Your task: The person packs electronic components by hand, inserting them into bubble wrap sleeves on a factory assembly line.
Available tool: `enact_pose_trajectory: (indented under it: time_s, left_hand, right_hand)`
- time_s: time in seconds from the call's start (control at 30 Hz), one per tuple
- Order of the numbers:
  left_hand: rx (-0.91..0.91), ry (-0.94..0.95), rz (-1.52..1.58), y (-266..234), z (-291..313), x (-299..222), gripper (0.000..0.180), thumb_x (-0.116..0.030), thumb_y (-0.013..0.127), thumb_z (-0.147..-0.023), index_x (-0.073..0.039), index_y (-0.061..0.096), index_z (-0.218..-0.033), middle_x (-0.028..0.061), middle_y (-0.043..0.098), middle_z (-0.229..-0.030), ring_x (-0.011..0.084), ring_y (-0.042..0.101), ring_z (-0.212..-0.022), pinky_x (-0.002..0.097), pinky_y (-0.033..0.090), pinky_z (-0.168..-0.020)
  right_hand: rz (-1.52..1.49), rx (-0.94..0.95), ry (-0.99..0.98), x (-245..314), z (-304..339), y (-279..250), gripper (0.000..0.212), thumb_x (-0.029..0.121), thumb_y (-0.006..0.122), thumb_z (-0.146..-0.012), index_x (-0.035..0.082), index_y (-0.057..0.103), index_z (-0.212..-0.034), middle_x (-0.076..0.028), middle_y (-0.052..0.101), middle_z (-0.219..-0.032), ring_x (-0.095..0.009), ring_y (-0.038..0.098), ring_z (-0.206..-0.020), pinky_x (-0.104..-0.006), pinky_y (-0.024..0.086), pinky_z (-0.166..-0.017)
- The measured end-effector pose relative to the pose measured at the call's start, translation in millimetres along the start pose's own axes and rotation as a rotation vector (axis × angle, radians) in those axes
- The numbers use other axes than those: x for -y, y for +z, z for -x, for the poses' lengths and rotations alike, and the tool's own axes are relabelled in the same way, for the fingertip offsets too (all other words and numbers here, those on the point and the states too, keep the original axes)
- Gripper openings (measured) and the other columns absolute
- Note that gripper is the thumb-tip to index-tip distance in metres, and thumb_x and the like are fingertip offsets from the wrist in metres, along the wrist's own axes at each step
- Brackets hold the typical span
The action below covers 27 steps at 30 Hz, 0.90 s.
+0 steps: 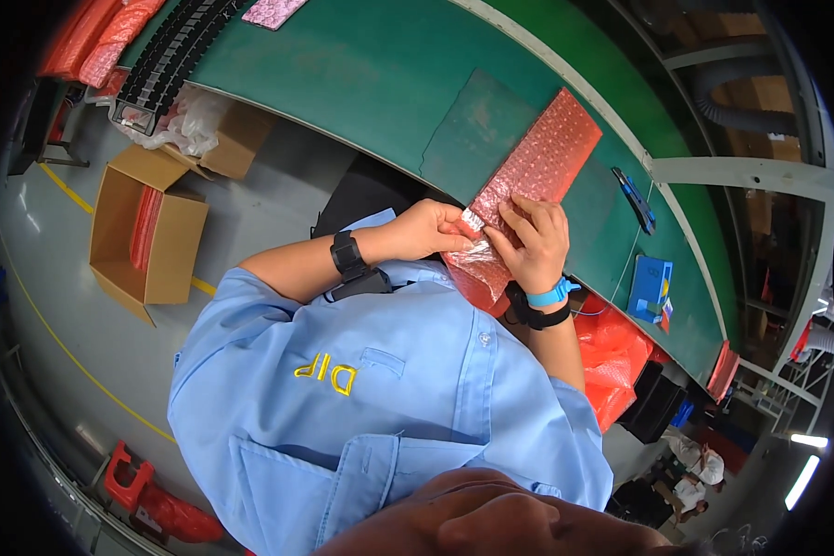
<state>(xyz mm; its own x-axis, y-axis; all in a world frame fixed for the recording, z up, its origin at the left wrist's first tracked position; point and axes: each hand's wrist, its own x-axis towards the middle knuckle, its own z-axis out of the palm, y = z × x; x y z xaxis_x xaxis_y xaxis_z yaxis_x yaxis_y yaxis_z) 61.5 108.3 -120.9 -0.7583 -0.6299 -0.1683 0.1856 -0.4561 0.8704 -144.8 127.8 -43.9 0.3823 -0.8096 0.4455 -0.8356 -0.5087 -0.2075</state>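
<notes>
A long red bubble-wrap bag lies slantwise over the edge of the green worktable, its near end hanging in front of my chest. My left hand is closed in a pinch on the near part of the bag, beside a shiny whitish patch. Curled over the bag's right side, my right hand presses it with thumb and fingers. A black watch is on my left wrist; a blue strap and a black band circle the right one. Whether anything is inside the bag cannot be seen.
On the green worktable are a dark flat sheet, a blue-and-black cutter, a blue box and a black slotted rack. Cardboard boxes stand on the floor at left. Red bags hang below the table.
</notes>
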Motion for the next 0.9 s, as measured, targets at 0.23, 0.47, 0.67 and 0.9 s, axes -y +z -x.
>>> enact_pose_trajectory:
  time_s: [0.23, 0.47, 0.67, 0.9]
  left_hand:
    - [0.034, -0.02, -0.169, -4.8, 3.4, -4.4, 0.021, -0.005, 0.068, -0.088, 0.001, 0.066, -0.108, 0.0053, 0.07, -0.092, 0.0096, 0.065, -0.082, 0.0255, 0.052, -0.074]
    - [-0.148, 0.23, -1.223, -4.1, 5.8, -73.8, 0.023, -0.02, 0.075, -0.08, -0.009, 0.071, -0.1, 0.0041, 0.07, -0.096, 0.022, 0.065, -0.082, 0.0317, 0.052, -0.072]
    - [-0.279, 0.776, -1.438, -13.0, -18.7, -59.3, 0.032, -0.041, 0.079, -0.069, -0.014, 0.074, -0.086, 0.0014, 0.067, -0.107, 0.023, 0.058, -0.102, 0.0388, 0.045, -0.088]
    - [-0.321, 0.581, -1.562, -59.4, -63.2, -162.8, 0.028, -0.039, 0.076, -0.074, -0.015, 0.075, -0.089, 0.0029, 0.067, -0.109, 0.0286, 0.056, -0.11, 0.0429, 0.044, -0.094]
  right_hand:
    - [-0.056, -0.052, 0.049, -3.4, 8.0, 7.8, 0.04, 0.025, 0.085, -0.06, 0.011, 0.073, -0.095, -0.005, 0.066, -0.103, -0.026, 0.057, -0.092, -0.0426, 0.045, -0.088]
    - [-0.084, -0.013, 0.072, -7.2, 7.1, 5.1, 0.038, 0.025, 0.085, -0.061, 0.011, 0.073, -0.095, -0.005, 0.066, -0.105, -0.026, 0.056, -0.095, -0.047, 0.042, -0.092]
    - [-0.119, -0.023, 0.069, -8.8, 3.7, 3.2, 0.038, 0.023, 0.085, -0.061, 0.009, 0.074, -0.095, -0.006, 0.065, -0.105, -0.026, 0.055, -0.093, -0.0433, 0.041, -0.09]
    - [-0.164, -0.02, 0.116, -10.8, 6.3, -0.3, 0.037, 0.024, 0.085, -0.062, 0.01, 0.073, -0.094, -0.005, 0.065, -0.104, -0.026, 0.055, -0.093, -0.0439, 0.039, -0.091]
